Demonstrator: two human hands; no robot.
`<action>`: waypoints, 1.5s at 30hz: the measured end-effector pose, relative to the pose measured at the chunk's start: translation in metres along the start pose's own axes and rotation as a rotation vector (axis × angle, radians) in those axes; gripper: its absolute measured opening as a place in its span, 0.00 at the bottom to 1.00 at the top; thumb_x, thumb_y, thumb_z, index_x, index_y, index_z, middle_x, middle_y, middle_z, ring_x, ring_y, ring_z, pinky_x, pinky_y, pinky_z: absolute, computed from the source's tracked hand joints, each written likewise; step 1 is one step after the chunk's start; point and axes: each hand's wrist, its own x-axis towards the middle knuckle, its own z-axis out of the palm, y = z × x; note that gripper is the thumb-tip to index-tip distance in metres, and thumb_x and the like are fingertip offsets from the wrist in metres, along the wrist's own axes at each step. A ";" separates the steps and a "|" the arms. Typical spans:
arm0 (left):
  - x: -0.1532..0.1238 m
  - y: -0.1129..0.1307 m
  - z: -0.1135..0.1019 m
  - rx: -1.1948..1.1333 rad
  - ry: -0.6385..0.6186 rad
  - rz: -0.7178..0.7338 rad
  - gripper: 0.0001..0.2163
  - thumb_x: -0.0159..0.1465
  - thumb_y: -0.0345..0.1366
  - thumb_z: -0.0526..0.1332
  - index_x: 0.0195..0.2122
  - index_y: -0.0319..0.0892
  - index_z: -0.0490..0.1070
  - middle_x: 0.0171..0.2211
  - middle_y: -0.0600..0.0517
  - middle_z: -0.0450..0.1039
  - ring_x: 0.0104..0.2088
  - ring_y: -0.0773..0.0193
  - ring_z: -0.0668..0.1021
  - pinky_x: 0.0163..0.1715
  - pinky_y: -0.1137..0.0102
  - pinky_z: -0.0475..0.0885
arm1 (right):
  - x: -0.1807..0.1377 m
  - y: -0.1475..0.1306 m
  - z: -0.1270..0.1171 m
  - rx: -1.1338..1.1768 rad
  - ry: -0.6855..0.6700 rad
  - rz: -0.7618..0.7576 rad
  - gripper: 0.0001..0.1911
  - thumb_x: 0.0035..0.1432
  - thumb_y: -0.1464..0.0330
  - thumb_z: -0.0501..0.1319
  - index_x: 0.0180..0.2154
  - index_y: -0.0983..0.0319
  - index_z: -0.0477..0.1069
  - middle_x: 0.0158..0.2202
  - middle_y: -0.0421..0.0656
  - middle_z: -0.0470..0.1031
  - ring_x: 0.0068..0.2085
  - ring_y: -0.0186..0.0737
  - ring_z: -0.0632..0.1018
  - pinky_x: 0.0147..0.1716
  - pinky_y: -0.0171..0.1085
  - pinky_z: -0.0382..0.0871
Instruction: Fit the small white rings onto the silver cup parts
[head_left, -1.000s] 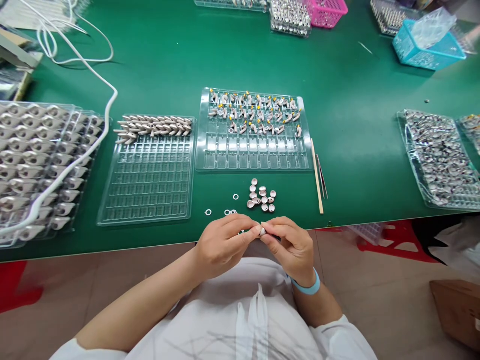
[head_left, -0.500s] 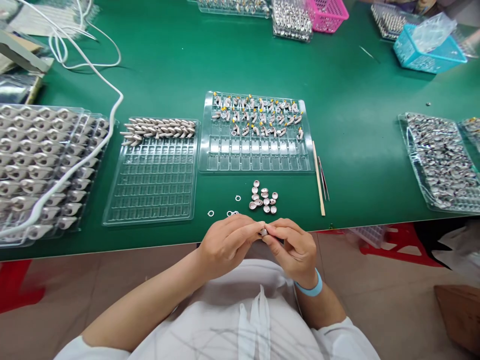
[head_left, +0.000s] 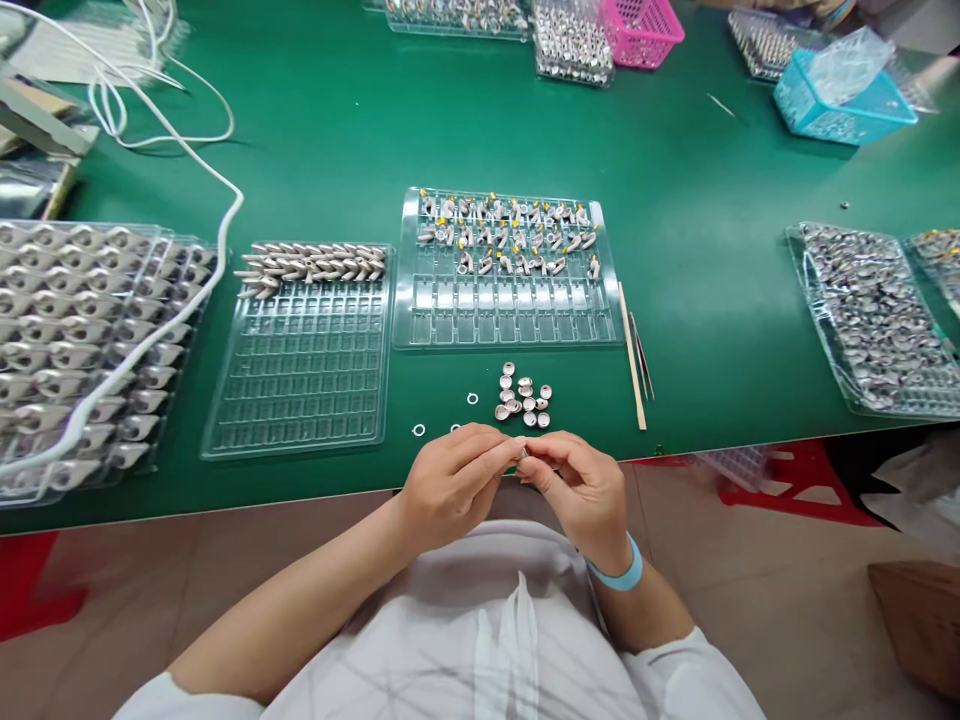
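Observation:
My left hand [head_left: 450, 485] and my right hand [head_left: 581, 490] meet at the near edge of the green table [head_left: 337, 150], fingertips pinched together on one small silvery cap part [head_left: 525, 452]. Just beyond them lies a loose cluster of similar small caps [head_left: 523, 395] and a few white rings [head_left: 472, 398]. Behind that sits a clear tray [head_left: 510, 300] whose far rows hold grey parts with yellow tips. A second clear tray [head_left: 300, 360] to the left carries one row of grey parts along its far edge.
A wooden stick and tweezers [head_left: 634, 355] lie right of the middle tray. Trays full of grey parts [head_left: 82, 330] fill the left, crossed by a white cable [head_left: 187, 290]. Trays of metal parts [head_left: 877, 310] sit right. Pink basket [head_left: 645, 30] and blue basket [head_left: 840, 100] stand far back.
The hands stay pinched on the small part, fingers shifting only slightly. The view has drifted a little.

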 end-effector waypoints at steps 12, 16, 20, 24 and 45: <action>-0.001 0.006 0.003 0.043 0.040 -0.042 0.19 0.61 0.20 0.58 0.53 0.37 0.67 0.36 0.43 0.77 0.35 0.61 0.78 0.34 0.67 0.75 | 0.011 -0.008 -0.002 -0.220 -0.107 -0.244 0.11 0.62 0.72 0.59 0.47 0.62 0.73 0.36 0.44 0.76 0.36 0.36 0.75 0.36 0.37 0.72; -0.005 0.009 0.004 0.077 0.000 -0.082 0.21 0.63 0.21 0.57 0.57 0.41 0.65 0.37 0.45 0.77 0.36 0.62 0.77 0.33 0.68 0.74 | 0.012 -0.008 -0.001 -0.277 -0.089 -0.303 0.08 0.62 0.73 0.59 0.43 0.64 0.73 0.31 0.43 0.74 0.33 0.36 0.73 0.32 0.37 0.70; -0.009 0.009 0.005 0.028 -0.035 -0.145 0.23 0.64 0.20 0.55 0.59 0.44 0.64 0.38 0.46 0.76 0.37 0.63 0.76 0.34 0.69 0.73 | 0.011 -0.004 -0.003 -0.341 -0.063 -0.366 0.08 0.60 0.75 0.59 0.42 0.65 0.73 0.30 0.44 0.72 0.31 0.36 0.72 0.30 0.36 0.69; -0.006 0.006 0.003 -0.054 -0.056 -0.162 0.22 0.64 0.19 0.55 0.57 0.44 0.66 0.41 0.45 0.78 0.39 0.63 0.78 0.36 0.68 0.74 | 0.010 -0.001 -0.005 -0.399 -0.058 -0.398 0.10 0.60 0.77 0.59 0.44 0.64 0.72 0.35 0.46 0.74 0.34 0.37 0.74 0.32 0.37 0.70; -0.002 0.010 0.000 -0.115 -0.063 -0.118 0.22 0.64 0.21 0.56 0.57 0.45 0.66 0.37 0.47 0.78 0.34 0.66 0.77 0.32 0.72 0.73 | 0.010 -0.005 -0.015 -0.287 -0.152 -0.397 0.07 0.64 0.71 0.57 0.43 0.63 0.72 0.34 0.46 0.74 0.33 0.37 0.74 0.31 0.37 0.73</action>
